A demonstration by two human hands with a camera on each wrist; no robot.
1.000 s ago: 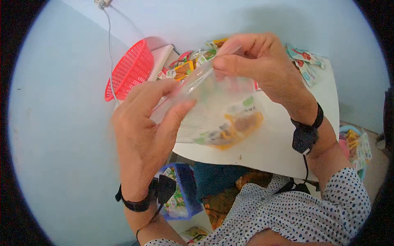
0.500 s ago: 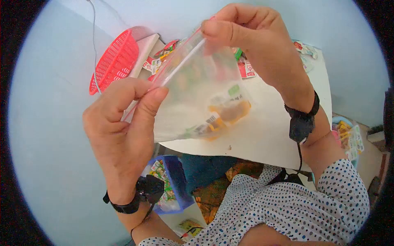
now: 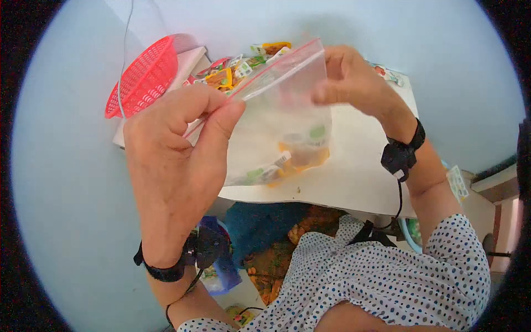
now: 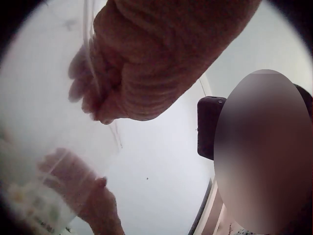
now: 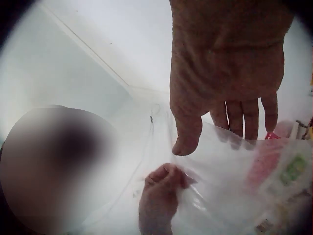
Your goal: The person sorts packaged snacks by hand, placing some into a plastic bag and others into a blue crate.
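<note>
Hands hold a clear zip bag (image 3: pixel 282 116) up above a white table (image 3: pixel 354 182). The left hand (image 3: pixel 177 160) pinches the bag's near top corner between thumb and curled fingers, right at the red seal strip (image 3: pixel 276 63). The right hand (image 3: pixel 354 83) sits at the far top corner; the right wrist view shows its four fingers behind the plastic and its thumb (image 5: pixel 188 134) in front, nearly straight, so the grip looks loose rather than clamped. A few small snack packets (image 3: pixel 293 157), orange and green, rest at the bottom of the bag.

The step in hand appears to be closing the bag's mouth. Next, the fingers would likely need to press the two sides of the strip together and run along its length, keeping the top edge taut.

Whether the seal is already closed cannot be told. A red basket (image 3: pixel 146 77) and loose packets (image 3: pixel 232 69) lie on the table behind, partly blocked by the bag and hands. The left wrist view is blurred, showing little beyond knuckles and hazy plastic.
</note>
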